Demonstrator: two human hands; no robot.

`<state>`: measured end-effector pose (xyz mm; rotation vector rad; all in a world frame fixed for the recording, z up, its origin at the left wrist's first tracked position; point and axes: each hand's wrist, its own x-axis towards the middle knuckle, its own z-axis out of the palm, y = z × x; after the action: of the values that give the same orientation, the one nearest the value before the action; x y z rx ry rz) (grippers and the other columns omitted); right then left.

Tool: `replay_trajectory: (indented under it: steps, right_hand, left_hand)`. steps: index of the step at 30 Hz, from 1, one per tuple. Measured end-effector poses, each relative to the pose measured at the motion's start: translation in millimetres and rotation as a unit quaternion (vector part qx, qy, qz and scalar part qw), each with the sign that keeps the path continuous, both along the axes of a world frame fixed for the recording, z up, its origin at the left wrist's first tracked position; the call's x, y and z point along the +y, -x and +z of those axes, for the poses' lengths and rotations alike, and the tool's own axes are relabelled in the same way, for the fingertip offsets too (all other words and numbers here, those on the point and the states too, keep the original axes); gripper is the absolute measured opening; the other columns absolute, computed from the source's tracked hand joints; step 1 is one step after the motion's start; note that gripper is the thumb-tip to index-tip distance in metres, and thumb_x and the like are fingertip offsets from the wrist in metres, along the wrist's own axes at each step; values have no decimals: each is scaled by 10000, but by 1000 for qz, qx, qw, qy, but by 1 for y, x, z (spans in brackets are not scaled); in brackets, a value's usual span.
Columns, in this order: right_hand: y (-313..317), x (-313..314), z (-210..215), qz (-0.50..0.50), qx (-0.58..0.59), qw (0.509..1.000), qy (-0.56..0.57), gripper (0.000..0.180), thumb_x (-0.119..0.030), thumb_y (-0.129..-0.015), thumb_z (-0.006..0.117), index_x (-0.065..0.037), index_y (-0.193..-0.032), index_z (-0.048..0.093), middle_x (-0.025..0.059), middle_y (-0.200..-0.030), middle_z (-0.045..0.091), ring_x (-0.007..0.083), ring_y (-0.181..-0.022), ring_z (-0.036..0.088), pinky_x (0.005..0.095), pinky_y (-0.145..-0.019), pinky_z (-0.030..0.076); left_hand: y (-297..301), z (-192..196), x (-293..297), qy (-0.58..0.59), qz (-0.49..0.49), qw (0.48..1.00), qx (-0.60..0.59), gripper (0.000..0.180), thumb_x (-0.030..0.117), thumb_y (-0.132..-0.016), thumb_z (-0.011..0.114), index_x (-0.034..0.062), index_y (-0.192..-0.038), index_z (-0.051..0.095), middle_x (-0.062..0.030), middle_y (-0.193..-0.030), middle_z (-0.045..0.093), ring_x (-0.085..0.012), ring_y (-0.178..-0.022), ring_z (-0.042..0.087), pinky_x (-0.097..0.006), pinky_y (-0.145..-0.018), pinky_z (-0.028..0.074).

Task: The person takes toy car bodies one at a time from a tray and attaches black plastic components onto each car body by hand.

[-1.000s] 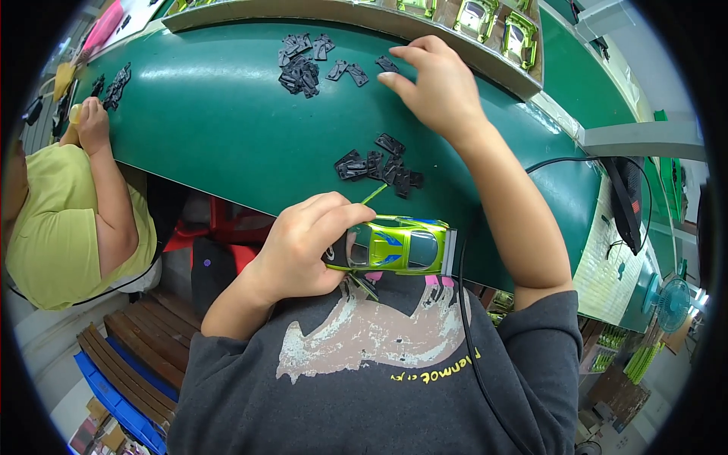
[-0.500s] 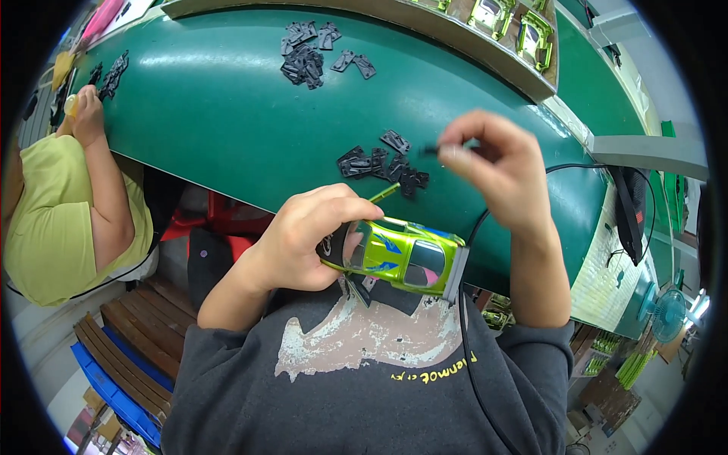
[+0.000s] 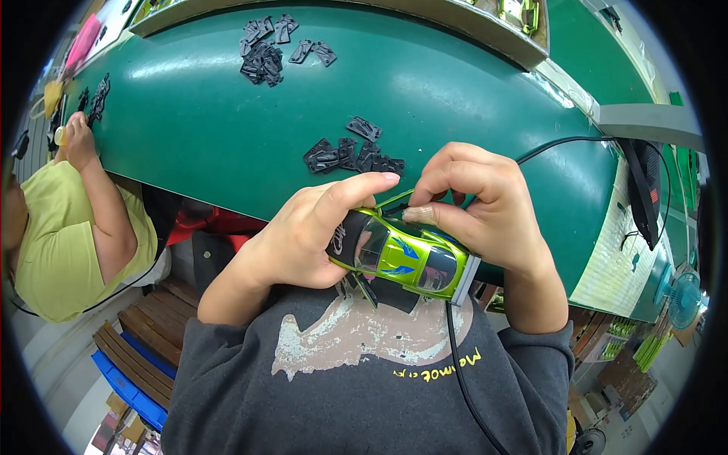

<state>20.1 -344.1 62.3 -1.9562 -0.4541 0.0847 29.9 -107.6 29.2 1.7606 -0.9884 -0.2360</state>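
My left hand [image 3: 299, 231] is closed round the front end of a shiny green toy car [image 3: 402, 254] with blue flame marks and a black hood. One door [image 3: 394, 199] on its far side stands open, and another on the near side sticks out toward my shirt. At the open far door, my right hand [image 3: 481, 205] pinches a small black plastic part [image 3: 396, 210], mostly hidden by the thumb. The thumb has a tan covering over its tip. Just beyond the car lies a loose pile of flat black plastic parts [image 3: 347, 154].
Farther back on the green table [image 3: 425, 98] lies another pile of black parts [image 3: 262, 63]. A long tray [image 3: 485, 34] with green car bodies runs along the far edge. A black cable [image 3: 561, 142] crosses at right. To the left, another person's hand [image 3: 78, 140] rests near more black parts.
My right hand has come down and left, bringing the black part to the car's open far door. The car stays in my left hand. The whole view has shifted slightly.
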Motion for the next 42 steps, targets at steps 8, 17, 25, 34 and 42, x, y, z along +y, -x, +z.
replay_trajectory:
  steps: [8,17,25,34,42]
  right_hand:
    - [-2,1,-6,-7,-58,998,17,192,-44,-647,856,-53,-743,690,28,-702,640,127,-613,592,257,-513,442]
    - [-7,2,-13,37,-78,996,13,215,-58,-681,842,-39,-841,700,54,-758,676,164,-660,641,271,-536,479]
    - [2,2,-1,15,114,992,-57,221,-40,-724,829,-10,-917,725,49,-804,702,107,-724,655,234,-652,526]
    - [1,6,-5,-36,218,972,-85,198,-22,-734,806,-5,-919,738,47,-829,697,110,-744,663,237,-657,525]
    - [1,2,-13,59,-24,998,-30,186,0,-689,782,-21,-871,749,94,-780,700,206,-706,683,292,-629,527]
  left_hand:
    - [-2,2,0,8,-11,1000,10,757,22,-680,769,-28,-1360,440,-129,-859,616,-293,-745,648,-368,-673,518]
    - [-5,6,3,64,-48,996,42,536,29,-678,772,20,-1156,531,-125,-900,643,-308,-733,645,-386,-638,514]
    - [-6,10,2,60,-47,996,36,415,-34,-666,703,20,-1050,557,-118,-881,633,-318,-714,634,-382,-603,507]
    - [-9,13,-1,34,-42,998,21,392,-33,-643,701,25,-1009,574,-108,-832,612,-316,-691,618,-388,-585,491]
    - [-11,19,0,-26,-81,994,-68,461,-44,-594,699,23,-1036,585,-108,-803,598,-284,-647,608,-376,-540,474]
